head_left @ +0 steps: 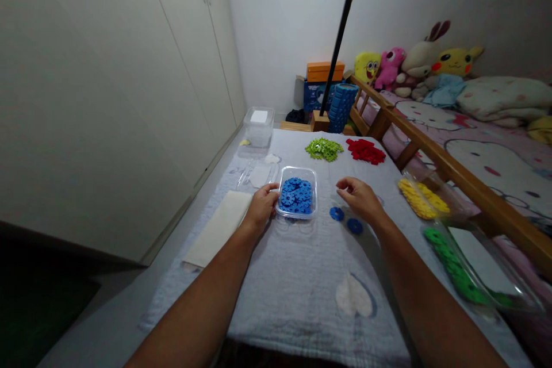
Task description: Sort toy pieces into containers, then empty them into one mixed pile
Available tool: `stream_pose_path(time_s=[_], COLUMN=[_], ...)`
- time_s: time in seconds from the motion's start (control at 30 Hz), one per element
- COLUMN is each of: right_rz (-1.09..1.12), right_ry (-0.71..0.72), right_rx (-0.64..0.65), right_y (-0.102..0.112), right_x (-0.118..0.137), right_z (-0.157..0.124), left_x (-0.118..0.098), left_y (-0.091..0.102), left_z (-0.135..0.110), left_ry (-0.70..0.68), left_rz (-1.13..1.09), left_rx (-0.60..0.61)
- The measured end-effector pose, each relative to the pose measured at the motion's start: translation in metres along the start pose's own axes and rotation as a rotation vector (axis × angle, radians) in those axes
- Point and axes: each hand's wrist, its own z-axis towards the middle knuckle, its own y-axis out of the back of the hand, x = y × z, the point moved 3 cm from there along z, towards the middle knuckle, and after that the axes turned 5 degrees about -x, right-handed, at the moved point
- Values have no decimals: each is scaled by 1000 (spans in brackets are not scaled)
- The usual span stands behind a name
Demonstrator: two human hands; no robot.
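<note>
A clear plastic box (316, 191) full of blue snowflake discs (296, 195) stands on the grey cloth in the middle. My left hand (260, 207) grips the box's left side with curled fingers. My right hand (361, 199) hovers to the box's right, fingers curled downward, and I cannot make out anything in them. Two loose blue discs (337, 214) (355, 226) lie on the cloth just under and beside that hand.
Light green pieces (324, 149) and red pieces (365, 151) lie in piles at the far edge. Yellow pieces (421, 198) and dark green pieces (452, 267) fill clear containers on the right. A clear tub (259, 125), lids, a white pad (219, 227), a wooden bed rail (452, 169) and plush toys surround the table.
</note>
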Motion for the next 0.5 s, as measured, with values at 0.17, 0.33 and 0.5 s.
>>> stream_pose_path(time_s=[0.17,0.33,0.5], right_rz=[-16,-10,123], right_ry=[-33,52,-17], right_rx=[189,230,264], right_y=[1,-7,-11], right_x=[-30,-28,-32], right_z=[-20,-31,-33], left_x=[-3,-2,0], left_y=[0,0,1], left_z=[-1,-2,-2], left_ry=[-41,-33,-29], left_rz=[59,68,53], left_rx=[-5,-10,12])
